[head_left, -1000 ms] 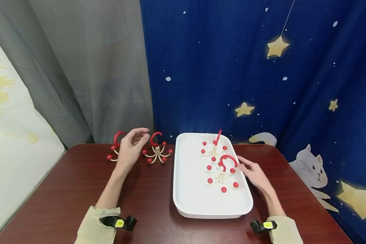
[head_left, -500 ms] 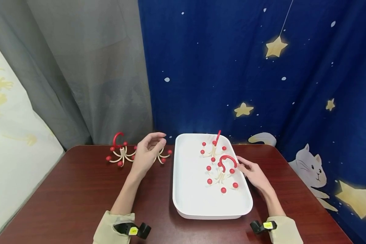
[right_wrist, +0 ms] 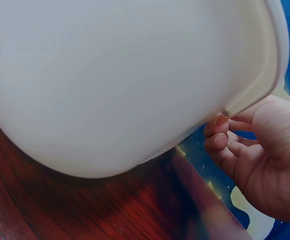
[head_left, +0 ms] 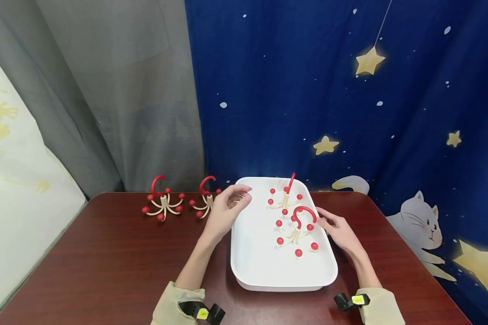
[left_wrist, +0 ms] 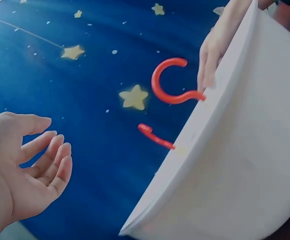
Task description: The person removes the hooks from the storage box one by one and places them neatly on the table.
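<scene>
My left hand (head_left: 225, 212) hovers at the left rim of a white tray (head_left: 250, 262), fingers loosely bent, holding nothing; the left wrist view shows the same hand (left_wrist: 30, 165) apart from the tray. At the tray's right rim my right hand (head_left: 341, 232) holds the edge; in the right wrist view its curled fingers (right_wrist: 219, 142) lie against the rim. Inside the tray stand two hangers with red hooks and pale arms tipped with red balls, a rear hanger (head_left: 286, 200) and a front hanger (head_left: 295, 235).
Two similar hangers stand on the brown table (head_left: 118, 257) left of the tray: a far-left hanger (head_left: 164, 206) and a nearer hanger (head_left: 208, 206) partly hidden by my left hand. A grey curtain (head_left: 138, 90) and a blue starry curtain (head_left: 268, 90) hang behind the table.
My left hand has moved right, from between the two table hangers, past the nearer hanger, to the tray's left rim. My right hand and the tray have stayed put.
</scene>
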`<state>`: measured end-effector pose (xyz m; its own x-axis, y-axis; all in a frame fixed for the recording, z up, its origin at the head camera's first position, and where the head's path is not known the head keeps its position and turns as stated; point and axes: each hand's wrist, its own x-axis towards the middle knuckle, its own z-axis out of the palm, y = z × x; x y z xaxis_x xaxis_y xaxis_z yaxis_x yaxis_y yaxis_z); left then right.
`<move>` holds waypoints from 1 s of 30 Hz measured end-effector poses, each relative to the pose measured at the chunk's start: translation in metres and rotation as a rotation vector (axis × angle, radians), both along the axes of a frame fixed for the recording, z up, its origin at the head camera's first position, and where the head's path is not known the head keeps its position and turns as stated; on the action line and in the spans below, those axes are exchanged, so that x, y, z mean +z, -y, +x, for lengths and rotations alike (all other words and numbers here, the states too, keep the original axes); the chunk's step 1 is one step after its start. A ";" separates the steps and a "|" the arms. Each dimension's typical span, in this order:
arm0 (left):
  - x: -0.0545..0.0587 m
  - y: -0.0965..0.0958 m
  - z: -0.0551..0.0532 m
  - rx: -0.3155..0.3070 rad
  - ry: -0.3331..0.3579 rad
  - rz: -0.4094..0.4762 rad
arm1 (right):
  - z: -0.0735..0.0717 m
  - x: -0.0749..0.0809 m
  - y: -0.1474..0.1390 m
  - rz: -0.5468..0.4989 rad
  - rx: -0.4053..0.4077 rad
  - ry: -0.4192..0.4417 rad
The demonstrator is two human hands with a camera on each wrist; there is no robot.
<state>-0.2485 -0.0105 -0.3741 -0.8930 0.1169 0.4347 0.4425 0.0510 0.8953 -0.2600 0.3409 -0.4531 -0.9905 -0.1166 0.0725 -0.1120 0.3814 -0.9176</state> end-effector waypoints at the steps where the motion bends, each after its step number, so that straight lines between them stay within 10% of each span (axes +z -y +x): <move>1: -0.001 -0.004 0.000 0.000 -0.002 -0.011 | 0.000 0.000 0.000 0.002 0.000 -0.002; 30: -0.041 -0.097 -0.006 -0.095 0.063 -0.134 | -0.001 0.000 -0.002 0.009 0.011 -0.011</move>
<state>-0.2543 0.0861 -0.4148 -0.9002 0.2550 0.3530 0.3943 0.1329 0.9093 -0.2608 0.3425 -0.4533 -0.9884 -0.1283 0.0818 -0.1260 0.3884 -0.9128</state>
